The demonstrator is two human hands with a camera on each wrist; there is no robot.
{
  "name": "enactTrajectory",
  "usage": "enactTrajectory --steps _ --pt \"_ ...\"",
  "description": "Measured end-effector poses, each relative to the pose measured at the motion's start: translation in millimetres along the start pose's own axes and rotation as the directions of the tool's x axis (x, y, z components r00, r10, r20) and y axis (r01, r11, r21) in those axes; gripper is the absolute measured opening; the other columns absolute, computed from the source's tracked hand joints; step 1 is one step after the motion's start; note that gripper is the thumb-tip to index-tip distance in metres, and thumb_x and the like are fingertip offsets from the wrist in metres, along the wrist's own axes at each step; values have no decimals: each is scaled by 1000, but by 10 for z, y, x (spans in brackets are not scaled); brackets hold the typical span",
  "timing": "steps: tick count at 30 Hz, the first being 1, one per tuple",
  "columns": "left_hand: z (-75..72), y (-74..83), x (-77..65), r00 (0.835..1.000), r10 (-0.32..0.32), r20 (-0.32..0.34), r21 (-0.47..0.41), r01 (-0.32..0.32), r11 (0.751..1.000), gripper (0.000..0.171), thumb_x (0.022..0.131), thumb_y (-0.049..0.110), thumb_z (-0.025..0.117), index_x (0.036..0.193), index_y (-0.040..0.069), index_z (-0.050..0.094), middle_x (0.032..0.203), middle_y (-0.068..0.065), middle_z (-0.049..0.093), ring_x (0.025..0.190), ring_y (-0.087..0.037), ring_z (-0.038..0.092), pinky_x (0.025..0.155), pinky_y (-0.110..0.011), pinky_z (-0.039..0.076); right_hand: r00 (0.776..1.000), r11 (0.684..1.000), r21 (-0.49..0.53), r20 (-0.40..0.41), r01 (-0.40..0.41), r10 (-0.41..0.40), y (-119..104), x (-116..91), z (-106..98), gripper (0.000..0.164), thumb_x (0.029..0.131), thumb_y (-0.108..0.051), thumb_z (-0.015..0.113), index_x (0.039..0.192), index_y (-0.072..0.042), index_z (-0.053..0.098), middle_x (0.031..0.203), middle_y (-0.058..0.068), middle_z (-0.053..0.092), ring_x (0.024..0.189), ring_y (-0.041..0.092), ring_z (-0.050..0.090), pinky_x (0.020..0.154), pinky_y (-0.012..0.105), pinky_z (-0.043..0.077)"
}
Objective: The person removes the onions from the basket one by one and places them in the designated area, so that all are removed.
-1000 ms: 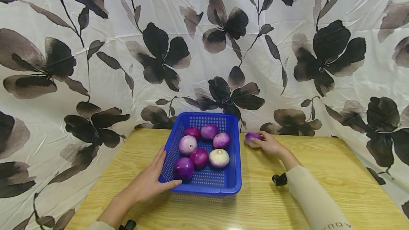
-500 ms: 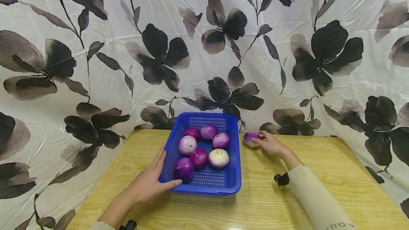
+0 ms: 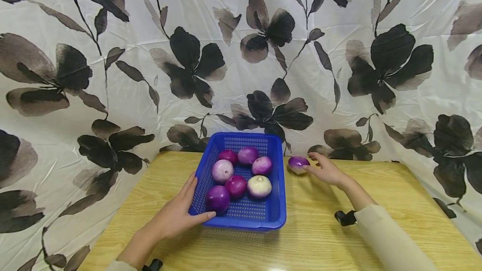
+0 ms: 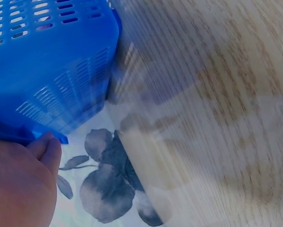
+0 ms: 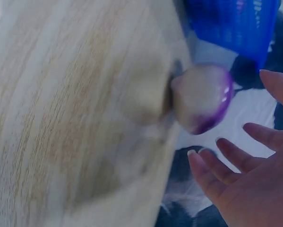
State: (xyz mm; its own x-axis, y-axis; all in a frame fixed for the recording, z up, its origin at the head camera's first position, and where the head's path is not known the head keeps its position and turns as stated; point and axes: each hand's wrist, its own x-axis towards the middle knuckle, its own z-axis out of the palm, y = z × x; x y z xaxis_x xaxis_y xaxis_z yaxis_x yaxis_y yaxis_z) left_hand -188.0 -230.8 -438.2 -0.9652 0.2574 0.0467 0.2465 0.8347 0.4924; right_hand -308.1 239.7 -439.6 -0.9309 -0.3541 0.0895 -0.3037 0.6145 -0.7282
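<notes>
A blue plastic basket (image 3: 283,195) stands on the wooden table with several purple onions (image 3: 217,198) and one paler, whitish onion (image 3: 259,186) inside. My left hand (image 3: 175,214) holds its near left corner, thumb over the front rim and fingers along the left side. In the left wrist view, the fingers (image 4: 49,151) meet the basket's rim. Right of the basket, a purple-and-white onion (image 3: 298,164) rests on the table. My right hand (image 3: 327,173) is just right of it, fingers spread. The right wrist view shows a gap between this onion (image 5: 202,98) and the fingertips (image 5: 221,142).
Behind the table (image 3: 376,204) hangs a white cloth (image 3: 211,108) with dark floral print, close to the basket's far side. A small black device (image 3: 344,218) is at the right wrist, and another (image 3: 152,265) at the left.
My right hand has let go of the onion beside the basket and drawn slightly to the right, its fingers spreading. The left hand keeps its place on the basket.
</notes>
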Motion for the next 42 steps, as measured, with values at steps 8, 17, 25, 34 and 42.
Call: enactTrajectory --steps 8,17,25,34,42 --pt "14 3 -2 1000 -7 0 4 7 1000 123 83 74 67 165 10 5 173 -10 1 150 -45 27 112 -67 33 996 995 -53 -22 86 -87 -165 -137 4 57 102 -18 61 146 12 41 146 36 44 131 55 45 106 65 41" --pt "28 -4 -11 1000 -14 11 4 14 1000 122 83 74 67 165 10 4 173 -10 0 149 -46 29 111 -68 34 980 979 -54 -24 197 -198 -396 -249 95 53 100 -21 68 143 3 49 135 27 54 120 45 56 94 63 50" --pt "14 -2 14 1000 -7 5 7 7 1000 122 83 74 67 166 10 4 173 -10 0 149 -46 29 111 -68 35 962 956 -115 -13 271 -274 -671 -282 211 59 96 -23 72 146 0 50 139 21 55 128 38 55 104 59 46" --pt "6 4 24 1000 -1 2 12 1 1000 122 83 74 67 166 10 4 173 -10 0 150 -46 28 110 -69 35 954 943 -144 39 301 -299 -923 -303 321 64 96 -31 73 146 1 50 145 21 50 133 39 51 109 60 42" --pt "1 4 9 1000 3 0 6 -3 1000 121 83 74 67 166 10 4 173 -10 1 150 -46 28 110 -68 35 947 927 -191 87 322 -311 -1079 -253 453 61 94 -28 74 145 -2 52 145 16 50 135 35 51 110 58 42"
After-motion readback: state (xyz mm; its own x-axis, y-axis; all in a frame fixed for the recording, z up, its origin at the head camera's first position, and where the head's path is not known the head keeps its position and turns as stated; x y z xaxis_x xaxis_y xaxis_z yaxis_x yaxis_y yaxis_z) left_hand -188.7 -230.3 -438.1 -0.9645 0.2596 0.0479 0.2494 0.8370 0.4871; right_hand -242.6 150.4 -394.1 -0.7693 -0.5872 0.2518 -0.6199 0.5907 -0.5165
